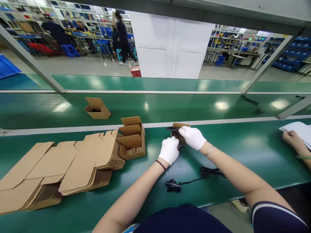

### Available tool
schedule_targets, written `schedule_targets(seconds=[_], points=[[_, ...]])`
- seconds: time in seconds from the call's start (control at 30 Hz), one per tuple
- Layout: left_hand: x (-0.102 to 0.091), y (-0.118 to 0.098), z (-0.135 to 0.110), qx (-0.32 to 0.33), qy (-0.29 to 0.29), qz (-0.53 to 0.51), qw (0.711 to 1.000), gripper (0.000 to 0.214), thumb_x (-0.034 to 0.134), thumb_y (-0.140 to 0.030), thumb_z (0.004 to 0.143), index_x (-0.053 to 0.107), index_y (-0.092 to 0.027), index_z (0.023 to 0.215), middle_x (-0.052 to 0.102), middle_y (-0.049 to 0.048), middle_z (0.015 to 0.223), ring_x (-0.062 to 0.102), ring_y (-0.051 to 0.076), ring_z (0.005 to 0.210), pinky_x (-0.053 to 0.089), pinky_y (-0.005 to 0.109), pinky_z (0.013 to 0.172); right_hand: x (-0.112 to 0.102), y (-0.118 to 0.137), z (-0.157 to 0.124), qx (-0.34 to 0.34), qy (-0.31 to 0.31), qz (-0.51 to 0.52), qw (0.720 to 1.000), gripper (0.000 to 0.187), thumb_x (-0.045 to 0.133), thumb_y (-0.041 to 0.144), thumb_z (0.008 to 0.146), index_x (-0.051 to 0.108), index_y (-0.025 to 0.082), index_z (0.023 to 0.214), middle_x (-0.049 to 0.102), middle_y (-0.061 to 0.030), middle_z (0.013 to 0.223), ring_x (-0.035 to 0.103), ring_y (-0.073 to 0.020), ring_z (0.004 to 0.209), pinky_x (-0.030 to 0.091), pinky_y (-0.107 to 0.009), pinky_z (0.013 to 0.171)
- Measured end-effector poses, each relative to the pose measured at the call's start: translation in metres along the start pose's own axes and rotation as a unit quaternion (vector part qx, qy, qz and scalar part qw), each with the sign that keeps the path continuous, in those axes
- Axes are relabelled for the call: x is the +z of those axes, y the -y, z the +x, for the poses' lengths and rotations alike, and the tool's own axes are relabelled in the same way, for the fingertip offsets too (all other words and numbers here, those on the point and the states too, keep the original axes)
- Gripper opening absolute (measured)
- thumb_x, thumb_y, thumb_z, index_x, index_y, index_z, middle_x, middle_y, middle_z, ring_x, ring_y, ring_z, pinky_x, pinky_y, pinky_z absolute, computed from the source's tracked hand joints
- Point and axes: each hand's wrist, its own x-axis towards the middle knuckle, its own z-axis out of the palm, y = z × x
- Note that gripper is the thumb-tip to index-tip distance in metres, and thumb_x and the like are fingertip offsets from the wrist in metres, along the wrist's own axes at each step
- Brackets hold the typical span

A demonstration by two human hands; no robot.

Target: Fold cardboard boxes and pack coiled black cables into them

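Observation:
My left hand (pixel 169 150), in a white glove, is closed around a small black pump-like device (pixel 180 148), mostly hidden by the fingers. My right hand (pixel 193 137), also gloved, pinches a coiled black cable (pixel 172 128) over a small open cardboard box (pixel 181 125). Both hands partly cover this box. Nearer to me on the green table, a second black pump-like device (pixel 173 185) lies with its bundled cable (pixel 211 172). Left of my hands stand several open cardboard boxes (pixel 132 142) in a row.
Stacks of flat folded cardboard (pixel 80 165) fill the left of the table (pixel 150 200). Farther back, an open box (pixel 97 109) with something dark inside sits on the green belt (pixel 170 108). Another person's hand (pixel 291 139) holds white sheets (pixel 298 131) at right. Metal posts (pixel 267 66) rise behind.

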Motion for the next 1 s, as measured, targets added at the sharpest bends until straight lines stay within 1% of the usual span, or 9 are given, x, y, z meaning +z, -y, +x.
schedule_targets(seconds=[0.23,0.4,0.5,0.57,0.63,0.67,0.7,0.87,1.0], points=[[0.002,0.015,0.001,0.051,-0.013,-0.028,0.998,0.021,0.05,-0.01,0.076,0.063,-0.014,0.092,0.061,0.0135,0.098,0.055,0.029,0.091,0.041,0.04,0.073,-0.032,0.003,0.018,-0.071,0.109,-0.017,0.991,0.03,0.038,0.02,0.094,0.066,0.01,0.088,0.067,-0.0169,0.085,0.066,-0.0249,0.077,0.044,-0.032,0.062],[0.001,0.02,-0.003,0.061,-0.05,-0.08,0.994,0.014,0.055,-0.014,0.074,0.065,-0.016,0.084,0.065,0.0127,0.094,0.056,0.03,0.093,0.044,0.043,0.075,-0.03,-0.004,0.023,-0.167,0.165,-0.042,0.971,0.027,0.042,0.02,0.093,0.064,0.014,0.107,0.07,-0.0136,0.095,0.067,-0.025,0.081,0.044,-0.034,0.067],[0.006,0.021,-0.014,0.049,-0.09,-0.115,0.988,0.007,0.058,-0.015,0.074,0.063,-0.017,0.079,0.065,0.012,0.109,0.058,0.028,0.103,0.046,0.043,0.087,-0.025,-0.006,0.024,-0.181,0.169,-0.056,0.967,0.03,0.039,0.02,0.094,0.061,0.013,0.113,0.069,-0.0155,0.098,0.067,-0.0246,0.081,0.043,-0.035,0.068],[0.011,0.022,-0.017,-0.013,-0.176,-0.217,0.96,0.006,0.061,-0.021,0.076,0.062,-0.017,0.08,0.062,0.0132,0.119,0.058,0.026,0.11,0.045,0.041,0.095,-0.022,-0.006,0.024,-0.179,0.163,-0.06,0.968,0.031,0.04,0.017,0.092,0.059,0.011,0.116,0.069,-0.0161,0.096,0.066,-0.0245,0.08,0.042,-0.034,0.066],[0.017,0.025,-0.01,-0.103,-0.27,-0.351,0.891,0.019,0.062,-0.029,0.079,0.061,-0.016,0.093,0.062,0.0146,0.12,0.061,0.023,0.108,0.049,0.039,0.094,-0.02,-0.007,0.023,-0.18,0.157,-0.064,0.969,0.033,0.04,0.013,0.091,0.057,0.011,0.119,0.069,-0.0154,0.094,0.066,-0.0244,0.079,0.04,-0.032,0.064],[0.019,0.028,-0.002,-0.14,-0.3,-0.404,0.853,0.025,0.063,-0.031,0.079,0.059,-0.016,0.1,0.064,0.0143,0.117,0.064,0.021,0.103,0.051,0.038,0.09,-0.019,-0.008,0.023,-0.181,0.153,-0.066,0.969,0.033,0.04,0.012,0.091,0.056,0.011,0.12,0.069,-0.015,0.093,0.066,-0.0244,0.078,0.039,-0.032,0.063],[0.02,0.031,0.007,-0.161,-0.31,-0.432,0.831,0.03,0.063,-0.032,0.08,0.057,-0.016,0.104,0.067,0.0129,0.112,0.067,0.019,0.098,0.053,0.036,0.086,-0.018,-0.009,0.022,-0.183,0.146,-0.067,0.97,0.034,0.039,0.012,0.091,0.056,0.011,0.12,0.069,-0.0148,0.092,0.065,-0.0243,0.078,0.038,-0.031,0.062],[0.022,0.041,0.047,-0.182,-0.296,-0.408,0.844,0.023,0.07,-0.033,0.073,0.059,-0.018,0.087,0.072,0.0042,0.083,0.069,0.017,0.078,0.054,0.03,0.076,-0.012,-0.014,0.019,-0.194,0.118,-0.074,0.971,0.034,0.039,0.009,0.089,0.055,0.011,0.119,0.068,-0.0154,0.092,0.063,-0.0229,0.078,0.036,-0.03,0.06],[0.024,0.034,0.048,-0.195,-0.305,-0.339,0.868,0.025,0.064,-0.04,0.078,0.059,-0.018,0.089,0.071,0.0057,0.085,0.068,0.019,0.079,0.052,0.031,0.075,-0.006,-0.016,0.018,-0.206,0.101,-0.063,0.971,0.037,0.038,0.009,0.09,0.053,0.012,0.124,0.067,-0.015,0.095,0.062,-0.0239,0.079,0.036,-0.03,0.061]])
